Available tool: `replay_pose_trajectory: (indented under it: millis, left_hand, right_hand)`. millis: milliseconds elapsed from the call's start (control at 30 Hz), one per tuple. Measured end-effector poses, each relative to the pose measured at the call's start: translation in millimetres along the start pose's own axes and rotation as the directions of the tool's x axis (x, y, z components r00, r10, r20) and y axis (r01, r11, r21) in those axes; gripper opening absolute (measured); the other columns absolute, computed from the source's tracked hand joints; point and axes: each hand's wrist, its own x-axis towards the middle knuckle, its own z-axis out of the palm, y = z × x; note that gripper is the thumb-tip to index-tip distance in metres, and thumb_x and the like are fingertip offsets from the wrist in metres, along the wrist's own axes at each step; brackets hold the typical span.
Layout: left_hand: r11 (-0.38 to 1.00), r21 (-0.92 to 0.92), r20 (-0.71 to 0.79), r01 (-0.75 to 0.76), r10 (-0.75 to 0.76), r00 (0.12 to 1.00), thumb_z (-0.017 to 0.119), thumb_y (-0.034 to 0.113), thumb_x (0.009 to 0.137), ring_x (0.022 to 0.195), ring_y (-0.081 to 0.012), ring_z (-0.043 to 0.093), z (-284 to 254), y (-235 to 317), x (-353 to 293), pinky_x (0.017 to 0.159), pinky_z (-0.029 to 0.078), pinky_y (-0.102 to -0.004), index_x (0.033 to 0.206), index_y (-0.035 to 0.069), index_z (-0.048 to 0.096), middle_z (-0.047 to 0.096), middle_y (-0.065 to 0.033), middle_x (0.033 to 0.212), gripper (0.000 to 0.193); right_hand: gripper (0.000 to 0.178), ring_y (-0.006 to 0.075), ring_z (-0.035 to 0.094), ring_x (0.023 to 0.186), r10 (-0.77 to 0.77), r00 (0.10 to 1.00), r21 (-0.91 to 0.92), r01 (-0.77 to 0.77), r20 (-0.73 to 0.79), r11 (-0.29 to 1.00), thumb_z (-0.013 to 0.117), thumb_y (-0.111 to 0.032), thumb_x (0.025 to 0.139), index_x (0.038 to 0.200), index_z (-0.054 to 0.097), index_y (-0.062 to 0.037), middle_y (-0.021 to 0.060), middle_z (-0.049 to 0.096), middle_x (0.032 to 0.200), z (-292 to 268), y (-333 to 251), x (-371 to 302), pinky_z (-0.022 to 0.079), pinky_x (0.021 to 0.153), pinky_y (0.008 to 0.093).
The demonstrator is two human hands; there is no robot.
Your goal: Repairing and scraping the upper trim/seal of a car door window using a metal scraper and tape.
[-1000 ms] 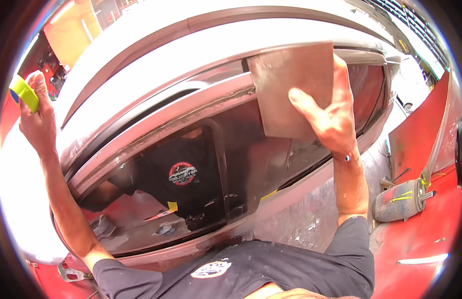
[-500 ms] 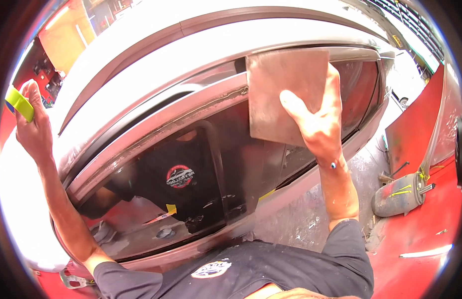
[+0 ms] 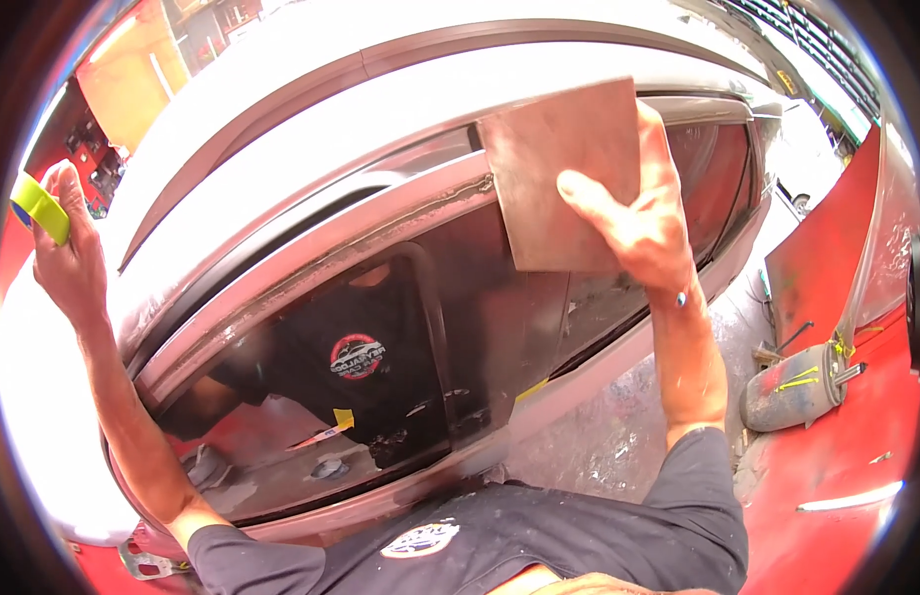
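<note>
Against the upper frame of the car door [image 3: 380, 248], the right hand [image 3: 638, 223] presses a square brown sanding sheet [image 3: 564, 174], fingers [image 3: 589, 193] spread flat over its face and the thumb around its right edge. Compared with a second ago, the sheet sits a little lower and further left along the frame, its lower half now overlapping the dark window glass [image 3: 460, 337]. The left hand [image 3: 68, 263] has stayed raised at the far left, fingers closed on a yellow-green roll of tape [image 3: 38, 208], resting against the white body panel [image 3: 43, 416]. The sheet's top edge reaches the pale roof band [image 3: 400, 94]; its left edge meets the sanded grey strip of the frame. Bare frame runs free down-left of the sheet toward the left hand. Right of the door, red panels [image 3: 827, 258] and a grey cylinder [image 3: 792, 387] stand on the floor, well apart from both hands.
</note>
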Motion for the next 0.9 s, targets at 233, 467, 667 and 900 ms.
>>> replay_pose_trajectory:
  millis: [233,467,667,900]
  left_hand:
    - [0.999,-0.005,-0.049,-0.052,0.051,0.997,0.058,0.049,0.096,0.07,-0.0117,0.068,-5,8,3,0.064,0.052,-0.0254,0.118,0.012,0.068,0.074,-0.005,0.085,0.044]
    - [0.996,0.016,-0.021,-0.084,0.084,0.996,0.059,0.047,0.096,0.082,-0.0133,0.071,-3,-3,2,0.071,0.055,-0.0264,0.118,0.011,0.067,0.074,-0.0047,0.102,0.043]
    - [0.999,0.045,0.064,0.016,-0.019,0.998,0.059,0.046,0.096,0.089,-0.0157,0.071,-8,-10,6,0.076,0.054,-0.0269,0.117,0.01,0.068,0.073,-0.0054,0.107,0.043]
    - [0.999,-0.012,0.013,0.034,-0.034,0.999,0.06,0.046,0.095,0.089,-0.0144,0.07,-5,-4,2,0.078,0.053,-0.0269,0.117,0.01,0.069,0.074,-0.006,0.102,0.043]
  right_hand:
    - [0.056,0.0123,0.056,0.105,0.022,0.974,0.037,-0.031,0.227,0.999,0.072,-0.004,0.084,0.134,0.047,-0.0037,0.0048,0.062,0.115,-17,3,24,0.044,0.095,0.0297]
    - [0.055,0.013,0.056,0.106,0.034,0.961,0.018,-0.04,0.274,0.999,0.073,-0.009,0.086,0.134,0.048,-0.0043,0.0063,0.063,0.114,-20,-4,31,0.044,0.095,0.0299]
    - [0.057,0.0131,0.055,0.109,0.027,0.949,-0.063,-0.007,0.315,0.998,0.073,-0.009,0.086,0.136,0.046,-0.0048,0.0067,0.062,0.117,-10,-13,43,0.044,0.096,0.0299]
    - [0.056,0.0137,0.056,0.107,0.062,0.954,-0.073,-0.043,0.293,0.996,0.072,-0.007,0.086,0.135,0.046,-0.0034,0.0065,0.063,0.116,-6,-16,34,0.045,0.095,0.03]
